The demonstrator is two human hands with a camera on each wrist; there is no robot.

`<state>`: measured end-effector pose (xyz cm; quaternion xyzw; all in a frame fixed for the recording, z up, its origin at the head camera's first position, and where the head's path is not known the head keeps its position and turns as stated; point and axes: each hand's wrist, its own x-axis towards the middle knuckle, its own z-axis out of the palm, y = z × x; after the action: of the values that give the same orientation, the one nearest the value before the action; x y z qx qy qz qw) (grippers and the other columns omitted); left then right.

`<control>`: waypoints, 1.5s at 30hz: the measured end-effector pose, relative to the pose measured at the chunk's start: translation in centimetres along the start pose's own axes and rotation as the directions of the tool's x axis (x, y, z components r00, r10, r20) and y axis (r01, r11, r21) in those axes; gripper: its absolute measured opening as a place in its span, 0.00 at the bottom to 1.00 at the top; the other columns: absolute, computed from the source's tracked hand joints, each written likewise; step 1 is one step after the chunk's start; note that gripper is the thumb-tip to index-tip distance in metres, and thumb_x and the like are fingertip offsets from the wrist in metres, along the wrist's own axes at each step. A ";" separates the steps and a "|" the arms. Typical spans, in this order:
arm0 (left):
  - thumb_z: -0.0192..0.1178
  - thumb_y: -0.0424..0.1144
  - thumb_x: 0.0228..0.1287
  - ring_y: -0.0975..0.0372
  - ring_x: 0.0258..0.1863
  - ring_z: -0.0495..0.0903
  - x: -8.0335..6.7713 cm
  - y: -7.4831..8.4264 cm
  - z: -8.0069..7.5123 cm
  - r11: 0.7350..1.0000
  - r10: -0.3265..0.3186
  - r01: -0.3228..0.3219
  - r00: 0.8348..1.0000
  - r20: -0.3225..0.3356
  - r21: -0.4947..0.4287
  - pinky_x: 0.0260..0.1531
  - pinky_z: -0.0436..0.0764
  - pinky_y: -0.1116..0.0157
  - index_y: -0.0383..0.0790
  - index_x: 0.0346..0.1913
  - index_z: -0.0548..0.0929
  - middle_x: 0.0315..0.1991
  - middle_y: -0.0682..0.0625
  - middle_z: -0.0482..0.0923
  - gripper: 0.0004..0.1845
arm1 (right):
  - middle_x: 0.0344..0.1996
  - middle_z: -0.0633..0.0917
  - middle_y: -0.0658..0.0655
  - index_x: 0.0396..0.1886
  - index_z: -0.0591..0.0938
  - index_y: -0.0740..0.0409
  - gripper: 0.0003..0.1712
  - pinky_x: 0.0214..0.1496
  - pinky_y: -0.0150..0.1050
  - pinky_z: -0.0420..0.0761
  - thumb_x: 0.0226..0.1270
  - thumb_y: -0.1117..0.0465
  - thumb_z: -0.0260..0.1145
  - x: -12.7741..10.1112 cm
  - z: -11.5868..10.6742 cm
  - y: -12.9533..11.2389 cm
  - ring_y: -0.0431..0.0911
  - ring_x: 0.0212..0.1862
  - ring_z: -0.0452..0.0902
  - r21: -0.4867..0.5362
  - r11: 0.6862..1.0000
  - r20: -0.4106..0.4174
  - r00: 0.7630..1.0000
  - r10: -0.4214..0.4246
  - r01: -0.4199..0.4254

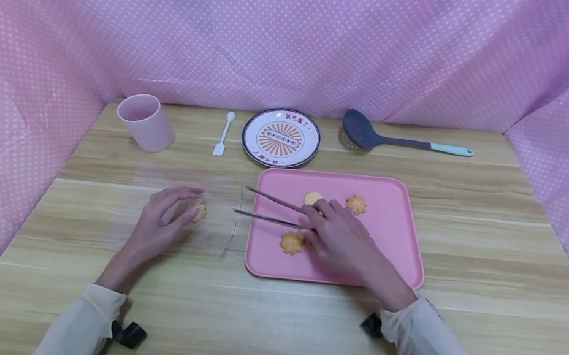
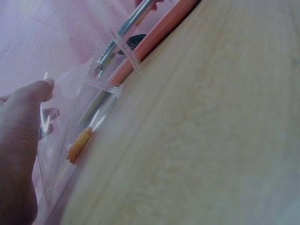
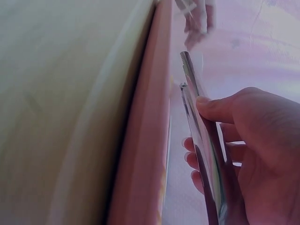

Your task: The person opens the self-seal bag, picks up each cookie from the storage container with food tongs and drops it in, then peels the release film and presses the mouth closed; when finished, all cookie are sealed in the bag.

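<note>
Right hand (image 1: pixel 342 239) curls round the tongs (image 1: pixel 274 210), their tips apart and empty at the clear bag (image 1: pixel 178 210) mouth. Left hand (image 1: pixel 162 223) rests flat on that bag, one cookie (image 1: pixel 198 210) inside. Risk: the bag could slide on the bench, fouling the tongs.

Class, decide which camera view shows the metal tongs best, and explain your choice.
The head view: the tongs show both arms, held by the right hand over the pink tray. The right wrist view shows them close up, edge-on; the left wrist view shows only blurred arms behind the clear bag.
</note>
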<state>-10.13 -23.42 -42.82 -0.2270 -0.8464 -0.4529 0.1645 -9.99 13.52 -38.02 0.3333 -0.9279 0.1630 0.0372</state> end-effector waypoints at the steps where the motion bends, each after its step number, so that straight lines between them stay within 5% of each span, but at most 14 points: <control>1: 0.67 0.20 0.63 0.52 0.62 0.76 0.0 0.0 0.0 1.000 0.001 -0.001 1.000 0.000 0.001 0.67 0.59 0.63 0.33 0.51 0.85 0.58 0.43 0.84 0.15 | 0.46 0.81 0.58 0.61 0.82 0.61 0.20 0.46 0.45 0.79 0.72 0.61 0.70 -0.3 -0.2 0.3 0.51 0.44 0.74 -0.001 1.000 -0.010 1.000 0.010 -0.010; 8: 0.67 0.21 0.63 0.52 0.62 0.75 0.0 0.0 -0.1 1.000 -0.008 0.008 1.000 0.006 0.006 0.67 0.59 0.63 0.33 0.51 0.85 0.58 0.44 0.84 0.15 | 0.47 0.81 0.62 0.60 0.81 0.65 0.22 0.50 0.51 0.80 0.68 0.65 0.73 -2.3 -1.4 2.6 0.55 0.45 0.76 -0.014 0.998 -0.037 0.997 0.063 -0.063; 18: 0.67 0.20 0.62 0.53 0.62 0.76 0.1 -0.2 -0.1 1.000 0.014 -0.014 1.000 0.001 -0.002 0.67 0.60 0.63 0.34 0.52 0.85 0.58 0.44 0.84 0.16 | 0.41 0.81 0.63 0.58 0.84 0.64 0.21 0.39 0.48 0.78 0.67 0.64 0.74 -4.7 -2.7 4.6 0.55 0.39 0.75 -0.055 0.987 -0.040 0.988 0.147 -0.149; 29: 0.68 0.20 0.61 0.52 0.62 0.76 0.0 -0.2 -0.1 1.000 0.016 -0.016 1.000 -0.001 -0.012 0.67 0.60 0.63 0.34 0.52 0.86 0.58 0.43 0.84 0.17 | 0.42 0.80 0.64 0.59 0.82 0.67 0.23 0.38 0.49 0.79 0.66 0.64 0.75 -5.8 -4.2 5.3 0.54 0.37 0.74 -0.095 0.975 0.051 0.977 0.207 -0.201; 45: 0.67 0.21 0.63 0.51 0.63 0.75 0.0 -0.1 -0.1 1.000 0.002 -0.002 1.000 0.010 -0.017 0.67 0.60 0.63 0.34 0.52 0.85 0.59 0.44 0.84 0.16 | 0.34 0.79 0.58 0.53 0.84 0.68 0.20 0.33 0.45 0.76 0.62 0.67 0.76 -5.4 -5.3 5.3 0.51 0.33 0.71 -0.122 0.985 0.063 0.989 0.131 -0.123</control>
<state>-10.18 -23.58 -42.79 -0.2314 -0.8432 -0.4586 0.1588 -9.33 22.42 -35.43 0.2761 -0.9560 0.0982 0.0133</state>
